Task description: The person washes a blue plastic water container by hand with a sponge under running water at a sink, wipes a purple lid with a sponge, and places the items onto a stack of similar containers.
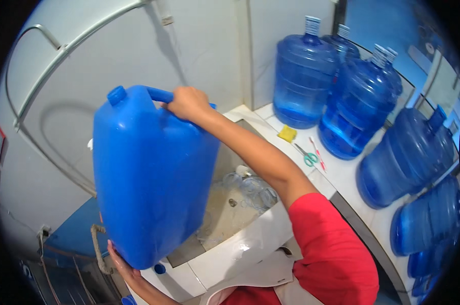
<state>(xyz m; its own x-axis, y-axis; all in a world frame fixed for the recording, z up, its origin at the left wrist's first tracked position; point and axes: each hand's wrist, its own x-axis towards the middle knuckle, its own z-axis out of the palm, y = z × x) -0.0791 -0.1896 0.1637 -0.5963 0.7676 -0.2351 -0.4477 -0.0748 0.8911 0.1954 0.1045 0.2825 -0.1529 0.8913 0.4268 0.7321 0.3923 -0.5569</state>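
Observation:
A large blue plastic jerrycan [150, 164] is held up, slightly tilted, over the left part of a tiled sink [249, 236]. My right hand [190, 103] is closed around its top handle. My left hand [125, 265] supports the can low down at its near bottom corner; part of that hand is hidden behind the can. A blue screw cap [117, 95] sits on the spout. Clear, thin plastic pieces [253, 188] lie in the sink near its drain [233, 203], beside a small white object [242, 170].
Several blue water-cooler bottles [306, 82] line the tiled counter [323, 183] on the right. Nearer the sink lie a yellow sponge [287, 133], green-handled scissors [309, 158] and a toothbrush [317, 154]. Another blue cap [159, 268] rests on the front ledge. A pipe [88, 32] runs along the wall.

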